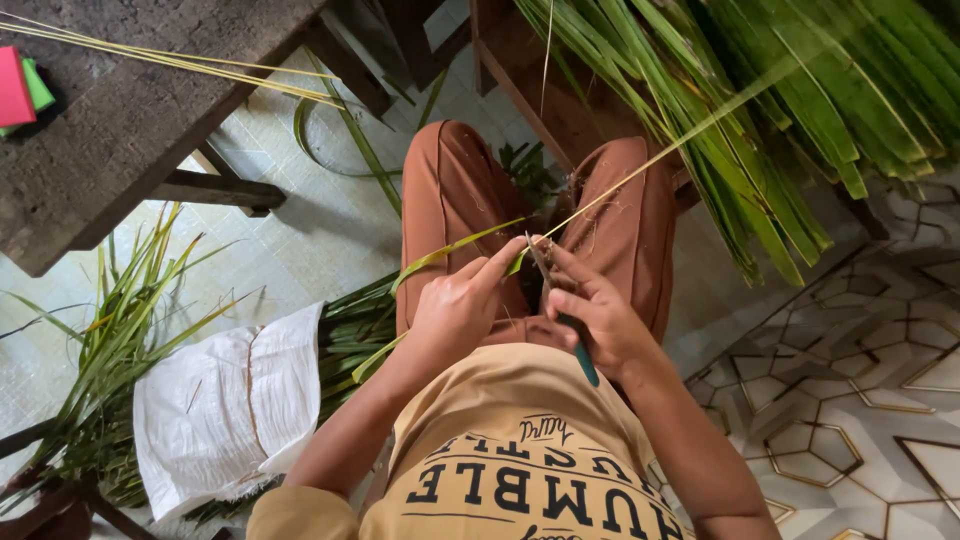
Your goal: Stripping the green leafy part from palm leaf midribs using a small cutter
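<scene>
My left hand [460, 305] pinches a long green palm leaf strip [455, 248] over my lap, thumb and forefinger closed near its midrib. The pale yellow midrib [650, 160] runs up and to the right from my fingers toward the leaf pile. In my right hand [595, 315] is a small knife with a green handle [580, 358]; its thin blade [541, 265] rests against the leaf just beside the left fingertips. Both hands sit close together above my brown trousers [450, 190].
A big bundle of green palm leaves [800, 90] lies at the upper right over a wooden bench [520, 70]. A dark wooden table [130, 110] stands at the upper left. A white sack [235, 400] and more leaves [120, 330] lie on the tiled floor at left.
</scene>
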